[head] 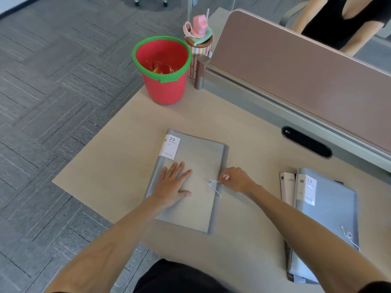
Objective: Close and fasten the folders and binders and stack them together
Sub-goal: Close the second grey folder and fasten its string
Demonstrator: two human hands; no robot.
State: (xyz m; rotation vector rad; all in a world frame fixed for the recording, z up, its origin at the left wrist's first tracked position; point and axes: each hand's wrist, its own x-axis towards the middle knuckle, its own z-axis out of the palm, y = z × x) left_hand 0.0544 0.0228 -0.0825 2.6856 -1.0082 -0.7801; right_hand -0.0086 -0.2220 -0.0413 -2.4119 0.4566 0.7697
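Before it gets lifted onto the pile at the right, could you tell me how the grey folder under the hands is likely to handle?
The grey folder looks thin with plastic covers, so it will probably flex if lifted by one edge. Its cord, pinched by the right hand, seems not yet wound, so the cover may flap open. The left hand presses it flat on the smooth desk, where it would likely slide easily.

The closed grey plastic display folder (190,180) has a matt, faintly textured cover, a white paper label (170,146), a small shiny metal stud (209,182) and thin white elastic cord (215,188) (slightly glossy). The beige desk top (118,161) looks smooth and matt.
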